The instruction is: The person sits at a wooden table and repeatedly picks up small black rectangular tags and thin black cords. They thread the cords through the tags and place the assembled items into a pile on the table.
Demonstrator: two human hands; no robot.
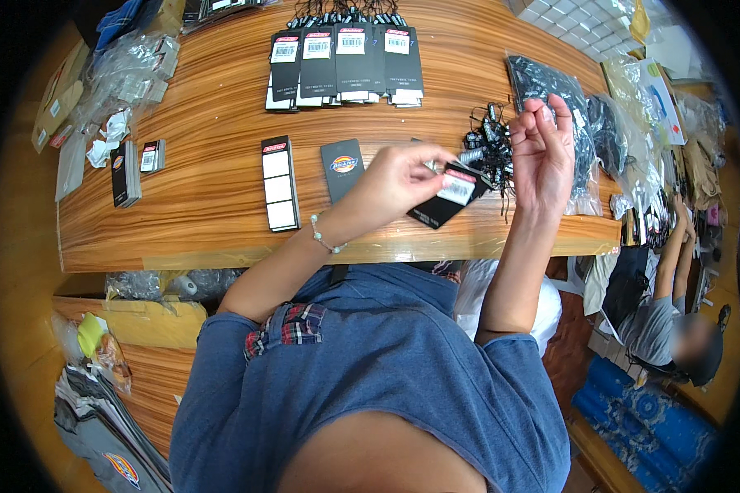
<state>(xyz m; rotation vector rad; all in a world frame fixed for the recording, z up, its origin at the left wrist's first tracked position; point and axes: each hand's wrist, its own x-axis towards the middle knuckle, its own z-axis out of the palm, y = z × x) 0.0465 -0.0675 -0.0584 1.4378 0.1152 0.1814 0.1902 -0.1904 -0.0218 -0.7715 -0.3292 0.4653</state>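
My left hand (pixel 399 182) pinches a black tag (pixel 450 194) with a white label, holding it just above the near edge of the wooden table (pixel 214 205). My right hand (pixel 543 152) is raised beside it, fingers curled loosely around thin black strings (pixel 493 152) from a tangled bunch. More black tags (pixel 345 66) lie in rows farther back.

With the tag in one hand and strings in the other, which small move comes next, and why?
Probably bring the right hand toward the black tag to thread a string through it: the left hand holds the tag up, and the right hand is raised beside the string bundle.
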